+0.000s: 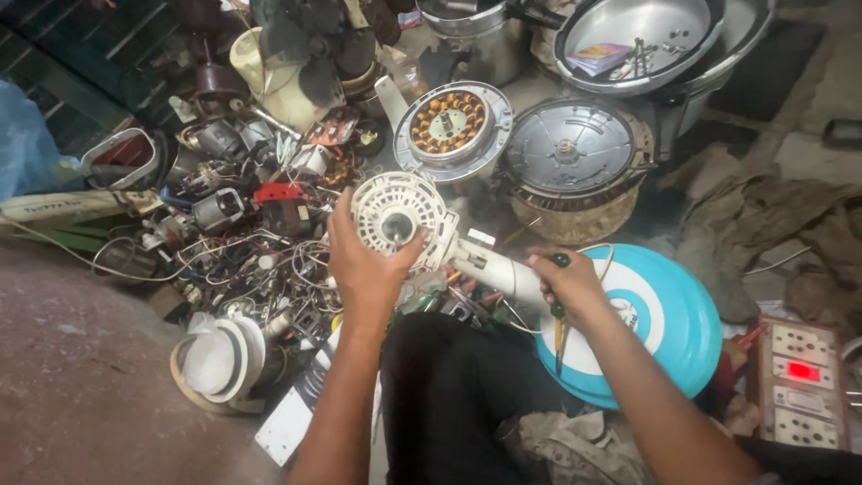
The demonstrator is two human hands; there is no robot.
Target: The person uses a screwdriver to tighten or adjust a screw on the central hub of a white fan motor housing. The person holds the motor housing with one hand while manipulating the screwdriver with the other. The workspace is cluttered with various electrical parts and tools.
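Fan motor housing (pixel 395 220), white, lay mid-scene above the blue base (pixel 669 323), left hand (pixel 364 260) clasping it firmly, right hand (pixel 570 283) closed on a screwdriver (pixel 558 314), best kept square.

A: Left hand (pixel 364 260)?
B: Forearm comes up from the bottom edge, near vertical, bare. Back of hand faces the camera, wrist straight. Fingers stretched upward and curled over at the tips, thumb (pixel 409 253) spread out to the right. It's gripping, not flat.

A: Right hand (pixel 570 286)?
B: Forearm enters from lower right, angled up and to the left, bare too. Hand closed into a fist, knuckles up, fingers wrapped tight, wrist bent slightly down.

A: Hands touching each other?
B: No, apart, left a bit higher than right.
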